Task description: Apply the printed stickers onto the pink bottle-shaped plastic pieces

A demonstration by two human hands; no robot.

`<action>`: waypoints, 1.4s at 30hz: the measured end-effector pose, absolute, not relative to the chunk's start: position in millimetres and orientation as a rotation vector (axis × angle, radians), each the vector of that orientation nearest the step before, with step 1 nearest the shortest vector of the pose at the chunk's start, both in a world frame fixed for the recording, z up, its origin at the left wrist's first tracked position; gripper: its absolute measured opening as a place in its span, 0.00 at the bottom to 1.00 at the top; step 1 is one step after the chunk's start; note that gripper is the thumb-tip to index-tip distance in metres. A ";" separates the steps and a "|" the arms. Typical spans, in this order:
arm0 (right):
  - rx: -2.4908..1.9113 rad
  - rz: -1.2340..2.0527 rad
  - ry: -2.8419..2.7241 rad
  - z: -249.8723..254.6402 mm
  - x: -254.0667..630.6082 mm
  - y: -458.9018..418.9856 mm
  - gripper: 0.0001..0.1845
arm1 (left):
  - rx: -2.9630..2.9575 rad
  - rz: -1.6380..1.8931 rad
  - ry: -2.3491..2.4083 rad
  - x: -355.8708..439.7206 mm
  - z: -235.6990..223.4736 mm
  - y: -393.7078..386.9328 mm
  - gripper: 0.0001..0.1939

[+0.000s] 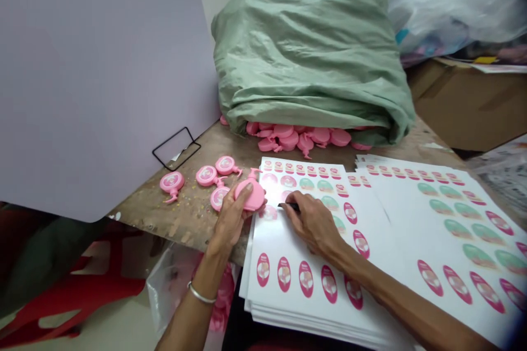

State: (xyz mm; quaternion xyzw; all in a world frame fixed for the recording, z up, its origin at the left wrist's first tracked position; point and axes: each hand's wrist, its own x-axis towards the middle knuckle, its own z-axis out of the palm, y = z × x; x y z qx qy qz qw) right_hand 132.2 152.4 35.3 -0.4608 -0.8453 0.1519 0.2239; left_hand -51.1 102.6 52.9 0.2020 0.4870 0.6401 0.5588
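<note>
A pink bottle (252,196) is held in the left hand (233,216), just above the tabletop (193,205) near its front edge. The thumb lies across the plain upper face, the fingers curl underneath, and the pump points toward the back edge. The left wrist wears a bangle (201,293).

The right hand (310,219) pinches a thin black tool (290,205) between thumb and fingers and lies over the front sheets (296,244). The tool's tip is close to a round pink sticker (268,213) by the left edge of the top sheet; whether it touches cannot be told. Green half-round stickers run beside the hand, and pink ovals line the sheet's near side. These sheets are stacked and reach out past the tabletop's front edge. A second stack (395,230) lies to their right.

Left of the held bottle, four labelled bottles (206,174) lie toward the tabletop's left corner. Behind them, a black wire frame (169,139) stands against a pale panel (102,77).

At the back edge rests a green sack (304,55), with more pink bottles (288,140) heaped at its mouth. Past the right edge is a carton (473,93); below the front edge are a clear bag (164,279) and a red stool (102,279).
</note>
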 end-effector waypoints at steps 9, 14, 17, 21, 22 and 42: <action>-1.134 0.035 -2.412 17.6 127.3 144.6 0.10 | 0.568 1.421 1.050 -38.3 28.2 139.9 0.17; -1.060 0.210 -2.405 17.1 127.2 141.9 0.10 | 0.584 1.460 1.116 -37.8 18.5 138.1 0.15; -1.028 0.265 -2.390 18.3 126.0 140.7 0.11 | 0.587 1.459 1.133 -37.1 18.8 138.0 0.15; -1.114 0.163 -2.368 18.5 126.6 143.9 0.11 | 0.570 1.423 1.113 -37.6 23.1 138.1 0.16; -1.125 0.139 -2.384 18.3 127.1 145.0 0.11 | 0.564 1.423 1.111 -37.7 23.9 138.2 0.16; -1.130 0.206 -2.376 13.5 127.0 147.6 0.09 | 0.566 1.441 1.107 -38.5 19.7 140.6 0.19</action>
